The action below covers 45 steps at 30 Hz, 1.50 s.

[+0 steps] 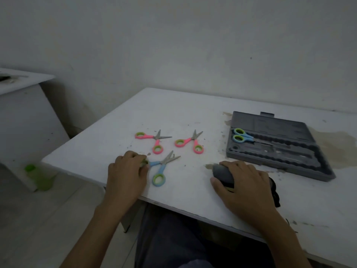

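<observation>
No text, label, brand, number or sign can be read anywhere. The moulded relief inside the lid of the open grey case (270, 124) is too dim and blurred to make out.

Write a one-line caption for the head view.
Left hand grips blue scissors; right hand holds a grey object beside an open case.

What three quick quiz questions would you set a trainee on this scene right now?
1. True or false: both pink scissors lie blades-open on the table.
2. How many scissors lie in the grey case?
3. The left hand has its grip on: A a pink pair; B the near blue scissors; C the case.
Key: 1 true. 2 one, a blue pair. 3 B.
</observation>
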{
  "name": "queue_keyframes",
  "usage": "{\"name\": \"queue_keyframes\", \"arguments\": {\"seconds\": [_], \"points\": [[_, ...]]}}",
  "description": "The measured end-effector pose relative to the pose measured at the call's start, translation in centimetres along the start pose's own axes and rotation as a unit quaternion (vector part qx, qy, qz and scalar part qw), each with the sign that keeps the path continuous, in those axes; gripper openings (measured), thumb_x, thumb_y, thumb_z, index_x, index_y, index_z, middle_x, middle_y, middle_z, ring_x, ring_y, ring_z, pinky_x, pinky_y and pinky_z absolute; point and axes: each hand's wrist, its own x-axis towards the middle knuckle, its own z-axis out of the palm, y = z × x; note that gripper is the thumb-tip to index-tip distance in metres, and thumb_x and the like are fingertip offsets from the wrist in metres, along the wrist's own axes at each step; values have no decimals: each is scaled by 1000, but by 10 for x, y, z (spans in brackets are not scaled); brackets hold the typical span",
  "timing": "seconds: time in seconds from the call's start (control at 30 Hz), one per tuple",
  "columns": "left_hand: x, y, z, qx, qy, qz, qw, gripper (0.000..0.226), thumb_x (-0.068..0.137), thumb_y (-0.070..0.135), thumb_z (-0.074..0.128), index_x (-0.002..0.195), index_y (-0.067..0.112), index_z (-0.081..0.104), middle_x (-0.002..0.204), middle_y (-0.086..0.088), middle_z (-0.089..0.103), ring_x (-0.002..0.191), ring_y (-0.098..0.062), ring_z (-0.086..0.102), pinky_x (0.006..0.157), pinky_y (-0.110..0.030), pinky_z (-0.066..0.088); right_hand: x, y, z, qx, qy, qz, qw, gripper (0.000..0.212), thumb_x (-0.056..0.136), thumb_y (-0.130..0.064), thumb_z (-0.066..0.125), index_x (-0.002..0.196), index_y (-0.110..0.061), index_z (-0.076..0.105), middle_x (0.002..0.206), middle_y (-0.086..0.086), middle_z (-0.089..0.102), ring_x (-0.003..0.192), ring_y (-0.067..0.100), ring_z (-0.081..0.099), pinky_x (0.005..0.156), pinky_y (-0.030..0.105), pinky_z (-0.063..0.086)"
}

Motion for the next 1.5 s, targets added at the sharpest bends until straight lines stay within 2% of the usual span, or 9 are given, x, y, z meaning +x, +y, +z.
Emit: {"name": "queue_keyframes", "arguments": {"seconds": [0.2,0.47,0.6,0.77,0.93,1.1,1.2,1.3,1.5], "points": [[15,-6,-20,-203,-136,-23,969,17,88,23,69,105,20,71,102,5,65,84,-6,59,70,-10,41,0,-2,-1,-2,3,3,1000,48,82,-66,40,116,-36,55,103,-13,57,94,16,54,86,39,34],[13,9,-33,-443,-138,-95,881,20,73,11,81,92,17,76,87,-5,78,76,-13,71,73,-18,58,-4,0,-8,-34,-17,85,996,70,73,-82,28,116,-31,51,113,-4,49,109,21,43,93,40,30],[6,20,-24,-456,-176,-91,868,7,83,15,73,89,12,74,85,-10,76,72,-14,71,68,-14,58,-8,2,-15,-48,-9,108,993,45,85,-65,35,106,-28,48,100,-3,51,97,22,48,88,39,28],[-1,39,-24,-527,-198,-91,822,20,95,20,56,99,0,58,95,-13,76,82,-29,75,71,-34,63,-14,15,-36,41,-53,110,992,26,86,-42,55,104,-40,37,91,-14,52,87,12,48,86,33,19],[-3,64,-22,-537,-199,-72,817,22,97,30,51,97,8,55,86,-13,76,76,-40,73,74,-48,61,-36,40,-55,89,2,98,991,32,85,-34,64,113,-46,55,106,-14,61,99,12,56,95,46,40],[-1,112,-8,-545,-210,-24,811,20,98,31,49,98,12,54,80,-9,77,64,-31,72,64,-44,61,-59,54,-41,-57,34,149,987,76,92,-68,30,144,-13,40,125,0,59,124,22,51,114,45,-1],[1,138,7,-557,-224,-5,800,16,99,29,49,96,14,54,78,-10,77,60,-28,70,60,-41,61,-70,50,-29,-92,96,140,981,62,92,-60,33,121,-11,59,109,4,66,108,28,61,111,56,17],[0,154,19,-566,-226,6,793,17,100,29,49,99,12,53,76,-12,76,56,-30,67,54,-37,58,-69,48,-30,-39,140,141,979,40,88,-47,41,108,-17,59,90,-3,63,84,25,62,93,47,42],[-4,154,30,-567,-183,-8,803,16,101,30,46,98,16,54,75,-9,76,48,-26,65,46,-32,55,-72,51,-48,81,201,132,967,29,85,-41,57,105,-21,56,77,-12,58,63,13,54,66,37,50]]}}
